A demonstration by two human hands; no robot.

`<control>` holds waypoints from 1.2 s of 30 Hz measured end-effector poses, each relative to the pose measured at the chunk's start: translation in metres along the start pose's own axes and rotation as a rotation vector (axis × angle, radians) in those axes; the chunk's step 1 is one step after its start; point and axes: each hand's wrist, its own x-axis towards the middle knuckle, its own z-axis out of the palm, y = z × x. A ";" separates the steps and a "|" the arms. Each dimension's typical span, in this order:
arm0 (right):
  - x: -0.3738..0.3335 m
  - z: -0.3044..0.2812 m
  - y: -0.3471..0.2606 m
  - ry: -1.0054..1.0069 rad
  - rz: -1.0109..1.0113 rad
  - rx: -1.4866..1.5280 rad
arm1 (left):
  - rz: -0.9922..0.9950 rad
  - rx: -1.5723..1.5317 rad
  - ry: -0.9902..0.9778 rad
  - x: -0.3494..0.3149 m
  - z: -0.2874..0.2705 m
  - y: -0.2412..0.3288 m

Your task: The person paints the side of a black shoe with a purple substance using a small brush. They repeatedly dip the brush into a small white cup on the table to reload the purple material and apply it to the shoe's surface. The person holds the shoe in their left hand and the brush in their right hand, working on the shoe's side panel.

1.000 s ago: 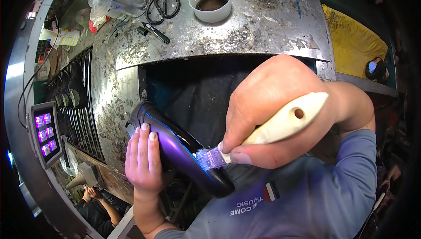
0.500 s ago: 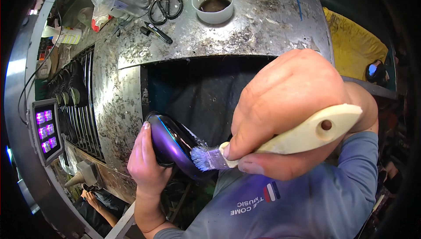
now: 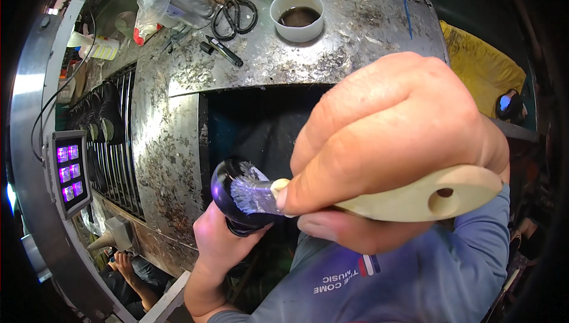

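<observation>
My left hand holds a glossy black shoe from below, its rounded end turned up; most of the fingers are hidden behind it. Purple light glints on the shoe's side. My right hand is closed around a flat paintbrush with a pale handle that has a hole near its end. The brush's whitish bristles lie against the shoe's upturned face, splayed a little. White streaks show on that face beside the bristles.
On the worn metal bench stand a white cup of dark liquid, black-handled scissors, a marker and a green-capped jar. A purple lamp and a rack are at left. Another person's hand shows lower left.
The shoe has been turned so its rounded end faces up. My right hand has brought the brush left and slightly up, onto that end. The whole view has shifted slightly.
</observation>
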 end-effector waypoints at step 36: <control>-0.027 0.022 0.028 -0.256 0.128 -0.027 | -0.410 -1.313 -0.246 -0.003 0.000 0.009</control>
